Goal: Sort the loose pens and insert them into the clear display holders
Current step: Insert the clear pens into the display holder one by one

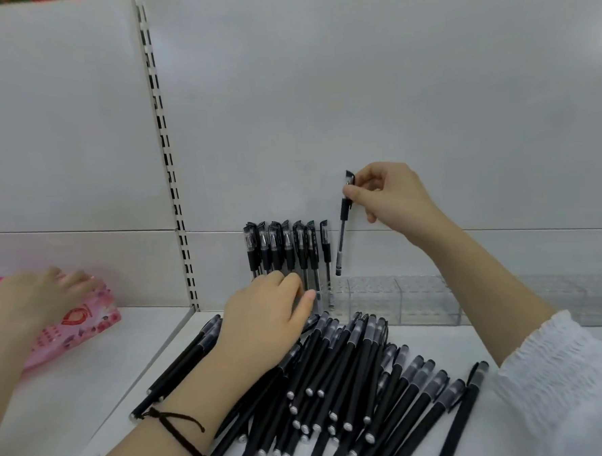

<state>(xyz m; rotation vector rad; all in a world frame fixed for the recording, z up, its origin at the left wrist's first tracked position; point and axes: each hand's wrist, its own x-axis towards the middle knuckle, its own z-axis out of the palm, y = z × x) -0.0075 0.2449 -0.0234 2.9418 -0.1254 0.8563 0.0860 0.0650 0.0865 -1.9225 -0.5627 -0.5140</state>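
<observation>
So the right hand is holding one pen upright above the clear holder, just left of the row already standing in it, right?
Not quite. In the head view the right hand does pinch one pen upright above the clear holder, but it is just right of the standing row, not left of it.

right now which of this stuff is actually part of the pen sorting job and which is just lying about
Part of the job: held pen, pinched by the right hand; left hand by the standing pens; loose pen pile; clear holders.

Lying about: pink packet, with another, blurred hand over it; slotted shelf upright.
</observation>
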